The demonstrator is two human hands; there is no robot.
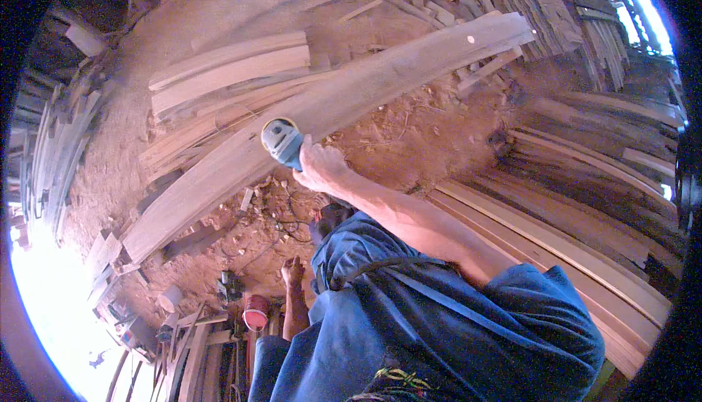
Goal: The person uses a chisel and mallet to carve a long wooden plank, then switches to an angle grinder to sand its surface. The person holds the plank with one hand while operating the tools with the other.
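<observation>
My right hand (322,167) is wrapped round the blue-green body of an angle grinder (281,140). The tool's grey head and round disc rest on, or just over, a long, wide wooden plank (351,99). That plank runs from the lower left to the upper right and looks curved through the lens. Lower down, on the left of my body, my left hand (293,272) hangs away from the plank. Its fingers look loosely apart, with nothing seen in them. The face of the disc against the wood is hidden.
Sawn boards (234,73) lie beyond the plank, and long stacked beams (556,256) stretch along the right. A red bucket (256,313) stands below my left hand. Dark cables (289,219) and wood scraps litter the dusty ground. Timber leans at the far left.
</observation>
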